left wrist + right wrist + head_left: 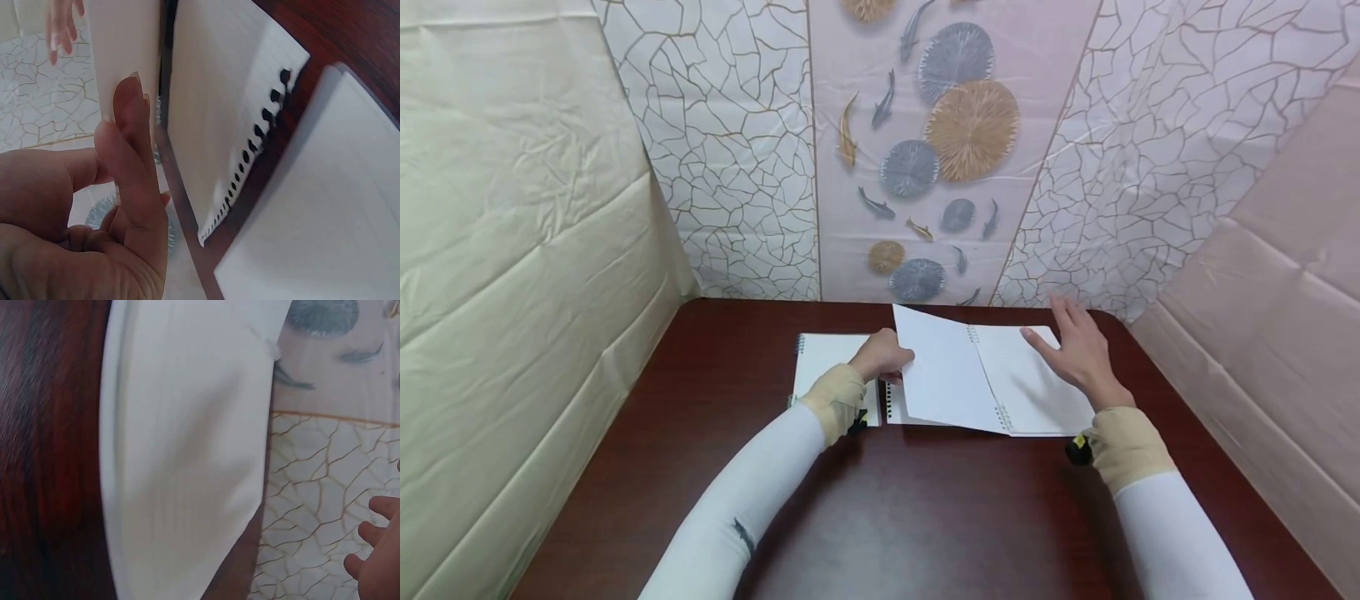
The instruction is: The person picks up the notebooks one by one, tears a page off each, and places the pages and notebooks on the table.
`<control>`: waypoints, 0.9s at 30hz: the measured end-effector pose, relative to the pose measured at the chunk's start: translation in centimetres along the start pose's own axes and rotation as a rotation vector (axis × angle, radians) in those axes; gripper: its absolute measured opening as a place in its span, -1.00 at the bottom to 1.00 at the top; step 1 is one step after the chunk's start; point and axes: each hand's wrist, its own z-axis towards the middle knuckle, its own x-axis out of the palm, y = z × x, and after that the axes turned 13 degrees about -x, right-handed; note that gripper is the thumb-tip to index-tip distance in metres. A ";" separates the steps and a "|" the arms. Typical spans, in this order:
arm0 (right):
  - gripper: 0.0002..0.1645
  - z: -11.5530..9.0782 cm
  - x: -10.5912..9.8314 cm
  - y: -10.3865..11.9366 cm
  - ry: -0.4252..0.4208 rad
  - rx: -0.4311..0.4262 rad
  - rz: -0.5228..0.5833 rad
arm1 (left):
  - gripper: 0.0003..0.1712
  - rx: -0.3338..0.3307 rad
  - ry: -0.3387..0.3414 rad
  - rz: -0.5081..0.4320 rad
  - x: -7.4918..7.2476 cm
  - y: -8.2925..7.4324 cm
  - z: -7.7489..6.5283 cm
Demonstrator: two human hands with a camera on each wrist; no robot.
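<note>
In the head view, an open spiral notebook (1045, 392) lies on the table with a white leaf (940, 367) raised on its left side. My left hand (880, 357) pinches this leaf at its free left edge, between thumb and fingers. Beneath the leaf is a loose sheet (219, 100) with a row of torn binding holes along one edge. My right hand (1078, 350) hovers over the notebook's right side, fingers extended, holding nothing. The right wrist view shows its fingertips (372, 534) beyond the notebook's edge and a soft shadow on the page.
A second spiral notebook (827, 358) lies left of the torn sheet, partly behind my left hand. Dark reddish table (925, 517) extends toward me. A patterned cloth (745, 167) hangs behind, with pale draped walls (520, 250) at the sides.
</note>
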 end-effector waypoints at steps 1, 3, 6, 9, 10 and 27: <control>0.18 -0.2 0.2 -0.3 0.017 0.014 -0.008 | -0.83 -0.001 -0.006 0.019 0.0 0.1 0.1; 0.22 -0.5 0.5 -1.1 0.055 0.044 -0.017 | -0.76 -0.005 -0.023 0.057 0.0 0.1 0.1; 0.30 -1.0 0.9 -2.1 0.105 0.085 -0.023 | -0.63 0.000 -0.044 0.121 0.2 0.3 0.3; 0.37 -1.5 1.2 -2.9 0.147 0.117 -0.022 | -0.56 0.007 -0.061 0.166 0.4 0.4 0.5; 0.38 -1.7 1.2 -3.1 0.159 0.126 -0.018 | -0.55 0.009 -0.070 0.188 0.5 0.5 0.6; 0.27 -3.1 2.9 -5.0 0.386 0.209 0.025 | -0.11 -0.025 -0.127 0.292 1.3 1.2 0.9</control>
